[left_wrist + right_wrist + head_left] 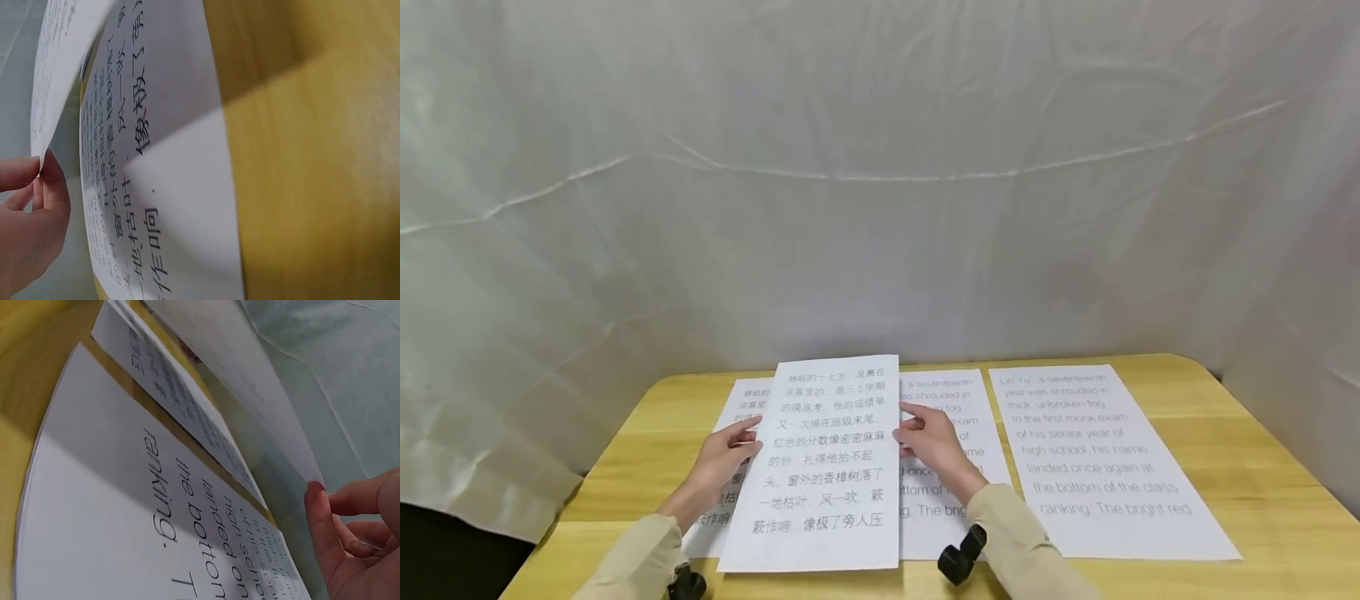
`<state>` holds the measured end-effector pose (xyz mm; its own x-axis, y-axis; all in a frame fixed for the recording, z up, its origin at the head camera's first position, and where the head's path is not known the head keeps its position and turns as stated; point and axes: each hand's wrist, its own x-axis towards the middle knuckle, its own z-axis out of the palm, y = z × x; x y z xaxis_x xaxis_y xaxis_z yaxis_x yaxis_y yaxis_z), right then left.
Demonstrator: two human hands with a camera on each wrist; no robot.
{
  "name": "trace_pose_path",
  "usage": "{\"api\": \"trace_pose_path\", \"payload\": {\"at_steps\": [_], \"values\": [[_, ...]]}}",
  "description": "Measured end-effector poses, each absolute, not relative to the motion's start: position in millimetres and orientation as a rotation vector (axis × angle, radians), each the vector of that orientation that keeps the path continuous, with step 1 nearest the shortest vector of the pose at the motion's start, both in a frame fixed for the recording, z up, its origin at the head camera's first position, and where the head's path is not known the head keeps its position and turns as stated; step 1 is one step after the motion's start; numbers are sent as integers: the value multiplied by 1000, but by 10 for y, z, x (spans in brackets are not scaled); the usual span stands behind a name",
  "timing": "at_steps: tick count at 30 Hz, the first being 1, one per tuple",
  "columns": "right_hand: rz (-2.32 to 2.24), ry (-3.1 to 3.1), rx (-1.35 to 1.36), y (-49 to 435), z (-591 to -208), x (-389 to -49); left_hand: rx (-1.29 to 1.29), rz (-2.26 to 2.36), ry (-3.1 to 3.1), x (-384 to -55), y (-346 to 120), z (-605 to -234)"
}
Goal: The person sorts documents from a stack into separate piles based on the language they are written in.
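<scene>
Sheet (823,454) lifted between both hands — left hand (724,457), right hand (931,440) pinching edges.

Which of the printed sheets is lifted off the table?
The Chinese-text sheet in the middle, pinched at its side edges by the left hand and right hand. The other sheets, including the English sheet at right, lie flat.

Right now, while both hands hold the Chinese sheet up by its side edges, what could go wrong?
1. The lifted sheet is only pinched at its edges by the left hand and right hand; it may bend or slip.
2. Its lower edge seems to rest over the sheets below, so moving it could drag them out of line.
3. It hides the print beneath, so sheets could be confused.
</scene>
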<state>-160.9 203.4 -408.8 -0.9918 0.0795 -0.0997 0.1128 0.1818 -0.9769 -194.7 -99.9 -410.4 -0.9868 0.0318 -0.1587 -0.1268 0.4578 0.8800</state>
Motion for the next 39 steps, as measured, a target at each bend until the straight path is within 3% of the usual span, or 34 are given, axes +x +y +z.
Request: {"api": "trace_pose_path", "payload": {"at_steps": [39], "values": [[-1974, 2375, 130, 1273, -4256, -1884, -250, 1607, 2503, -2105, -1677, -4248]]}}
